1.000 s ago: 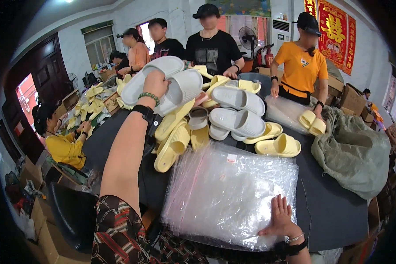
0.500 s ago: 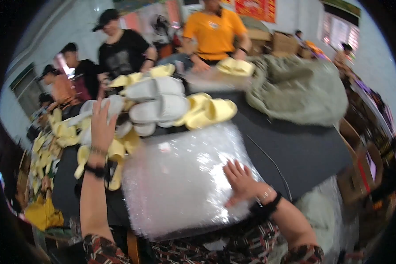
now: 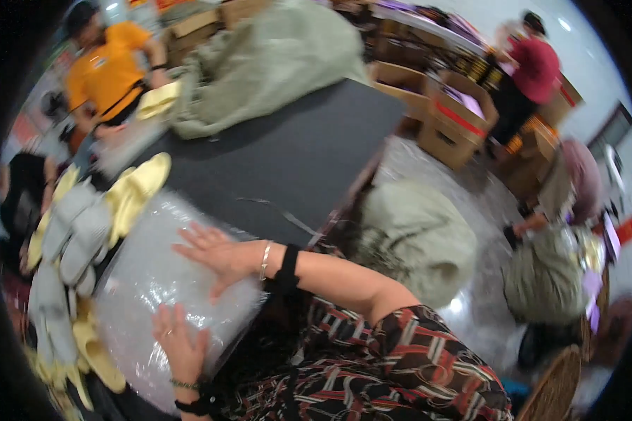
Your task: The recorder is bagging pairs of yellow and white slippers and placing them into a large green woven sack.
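Observation:
A stack of clear, shiny plastic bags (image 3: 144, 274) lies on the dark table in front of me. My right hand (image 3: 225, 259) rests flat on it with the fingers spread, near its far right side. Closer to me, my left hand (image 3: 181, 342) lies on the same stack, fingers apart, holding nothing. Grey slippers (image 3: 74, 224) are piled along the stack's left side. Yellow slippers (image 3: 137, 193) sit at its far left corner, and more yellow slippers (image 3: 97, 347) lie beside its left edge.
A large green sack (image 3: 281, 63) covers the table's far side, and a thin cord (image 3: 281, 210) lies on the dark tabletop (image 3: 260, 158). Across the table stands a person in orange (image 3: 109, 70). Right of the table are another sack (image 3: 418, 238) and cardboard boxes (image 3: 456, 123).
The view has swung to the right, showing more floor, sacks and boxes. My left hand has come from above the slippers down onto the plastic bags. My right hand stays on them.

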The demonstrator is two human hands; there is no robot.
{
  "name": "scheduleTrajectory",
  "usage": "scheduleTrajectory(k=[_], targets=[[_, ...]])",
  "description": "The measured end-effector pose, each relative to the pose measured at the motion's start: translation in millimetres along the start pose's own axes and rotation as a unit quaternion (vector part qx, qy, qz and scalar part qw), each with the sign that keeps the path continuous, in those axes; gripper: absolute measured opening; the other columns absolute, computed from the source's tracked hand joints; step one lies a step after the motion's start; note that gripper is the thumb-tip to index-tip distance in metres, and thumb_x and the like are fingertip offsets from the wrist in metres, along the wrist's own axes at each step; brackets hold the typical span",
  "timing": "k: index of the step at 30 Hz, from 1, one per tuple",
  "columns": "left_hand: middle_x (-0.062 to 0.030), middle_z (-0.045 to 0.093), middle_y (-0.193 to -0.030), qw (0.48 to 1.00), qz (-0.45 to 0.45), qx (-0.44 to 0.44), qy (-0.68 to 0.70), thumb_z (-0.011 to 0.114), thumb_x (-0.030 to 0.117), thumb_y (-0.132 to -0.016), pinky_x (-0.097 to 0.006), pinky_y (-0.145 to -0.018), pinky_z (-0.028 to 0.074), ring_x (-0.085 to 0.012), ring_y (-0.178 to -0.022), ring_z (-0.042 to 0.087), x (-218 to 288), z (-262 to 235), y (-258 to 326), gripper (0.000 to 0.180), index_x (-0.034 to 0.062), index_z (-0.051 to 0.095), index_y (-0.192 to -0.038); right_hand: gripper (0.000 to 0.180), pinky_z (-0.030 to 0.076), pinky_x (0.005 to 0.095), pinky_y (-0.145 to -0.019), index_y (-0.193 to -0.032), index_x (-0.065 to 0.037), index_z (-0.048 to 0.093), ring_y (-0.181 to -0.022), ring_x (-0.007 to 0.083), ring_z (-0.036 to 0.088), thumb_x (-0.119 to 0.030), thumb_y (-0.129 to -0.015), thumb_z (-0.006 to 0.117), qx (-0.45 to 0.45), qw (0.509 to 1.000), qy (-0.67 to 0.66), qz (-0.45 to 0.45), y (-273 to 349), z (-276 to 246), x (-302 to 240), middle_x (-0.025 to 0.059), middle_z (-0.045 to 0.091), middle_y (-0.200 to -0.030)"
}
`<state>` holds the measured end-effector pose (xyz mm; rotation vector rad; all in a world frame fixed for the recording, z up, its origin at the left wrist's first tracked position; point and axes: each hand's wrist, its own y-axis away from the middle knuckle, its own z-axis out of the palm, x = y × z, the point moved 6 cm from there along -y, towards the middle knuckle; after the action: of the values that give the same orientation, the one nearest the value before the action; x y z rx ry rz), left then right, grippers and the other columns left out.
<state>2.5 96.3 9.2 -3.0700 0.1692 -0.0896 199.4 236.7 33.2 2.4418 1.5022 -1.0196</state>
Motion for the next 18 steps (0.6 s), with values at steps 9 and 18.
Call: scheduleTrajectory(k=[9,18], targets=[[-0.0315,0.037,-0.145,0.995,0.082,0.018,-0.057,0.056,0.047,-0.092,-0.052,-0.112,0.023,-0.0461,-0.135,0.032,33,-16,1,0.071,0.0031,0.040,-0.145,0.017,0.053,0.0277,-0.076,-0.107,-0.001,0.068,-0.085,0.0171,0.069,-0.009,-0.093,0.060,0.596,0.762,-0.157,0.201,294,-97,69,0.0114,0.072,-0.095],[-0.0296,0.020,-0.155,0.997,0.060,-0.038,-0.024,0.045,0.051,-0.097,-0.055,-0.116,0.012,-0.0467,-0.143,0.017,29,-8,-5,0.074,0.0042,0.026,-0.152,0.025,0.054,0.0377,-0.075,-0.106,-0.005,0.067,-0.083,0.0294,0.069,-0.021,-0.088,0.062,0.437,0.681,0.001,0.587,530,80,226,0.0175,0.071,-0.090]])
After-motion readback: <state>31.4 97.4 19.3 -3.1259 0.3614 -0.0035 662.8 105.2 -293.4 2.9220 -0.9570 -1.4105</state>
